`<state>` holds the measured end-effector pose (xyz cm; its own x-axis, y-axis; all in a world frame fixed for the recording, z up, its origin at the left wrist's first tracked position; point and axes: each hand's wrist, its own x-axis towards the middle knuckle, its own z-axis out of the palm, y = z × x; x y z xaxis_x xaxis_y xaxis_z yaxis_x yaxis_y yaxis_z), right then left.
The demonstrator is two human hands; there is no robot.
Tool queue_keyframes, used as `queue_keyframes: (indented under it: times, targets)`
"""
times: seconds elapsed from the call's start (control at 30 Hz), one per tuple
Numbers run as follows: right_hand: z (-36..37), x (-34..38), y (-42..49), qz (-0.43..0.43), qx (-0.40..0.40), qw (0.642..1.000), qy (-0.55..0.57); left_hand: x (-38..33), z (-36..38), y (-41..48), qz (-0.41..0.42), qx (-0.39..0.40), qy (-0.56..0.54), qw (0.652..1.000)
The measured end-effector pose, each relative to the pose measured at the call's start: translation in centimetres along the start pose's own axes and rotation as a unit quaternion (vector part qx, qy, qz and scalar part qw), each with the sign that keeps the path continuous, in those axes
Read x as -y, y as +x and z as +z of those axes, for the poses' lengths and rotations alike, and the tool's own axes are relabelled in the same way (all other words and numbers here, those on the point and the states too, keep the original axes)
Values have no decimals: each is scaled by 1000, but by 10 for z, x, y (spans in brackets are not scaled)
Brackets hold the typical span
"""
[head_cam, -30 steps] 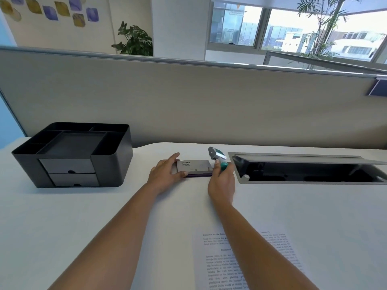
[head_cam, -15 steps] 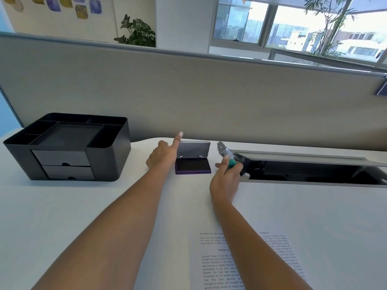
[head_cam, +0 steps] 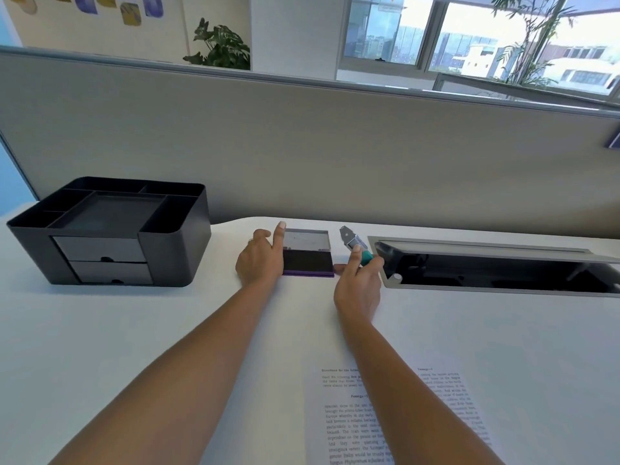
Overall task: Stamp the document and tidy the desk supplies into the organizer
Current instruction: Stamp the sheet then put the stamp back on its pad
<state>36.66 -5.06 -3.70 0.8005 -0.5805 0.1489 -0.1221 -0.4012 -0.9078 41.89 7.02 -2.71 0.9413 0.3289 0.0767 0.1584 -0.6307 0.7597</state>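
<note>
Inking: right hand (head_cam: pixel 357 290) fingers grasp the stamp (head_cam: pixel 353 244); left hand (head_cam: pixel 260 263) fingers, released, touch the ink pad (head_cam: pixel 308 261). Next, dab stamp just left.

document (head_cam: pixel 345 417): cut off below, print illegible; stamp (head_cam: pixel 351 242): handle mostly hidden

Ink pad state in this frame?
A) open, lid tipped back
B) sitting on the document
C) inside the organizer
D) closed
A: the ink pad shows its dark inking face with the grey lid tipped back behind it. It sits between the left hand and the right hand, which holds the stamp.
</note>
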Motion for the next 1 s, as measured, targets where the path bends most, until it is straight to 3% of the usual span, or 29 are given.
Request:
queue_keyframes:
  times: [0.37,0.8,0.9,1.0]
  targets:
    - [-5,4,-4,22,5,1000,2,19,-14,-34,56,49,-104,992]
    - [-4,1,-2,17,-1,1000,5,24,-13,-42,58,28,-128,990]
    - [-8,6,-2,-11,-17,1000,-6,24,-13,-42,56,23,-131,989]
    - [-14,15,-3,-95,-43,992,-78,22,-14,-43,54,24,-134,989]
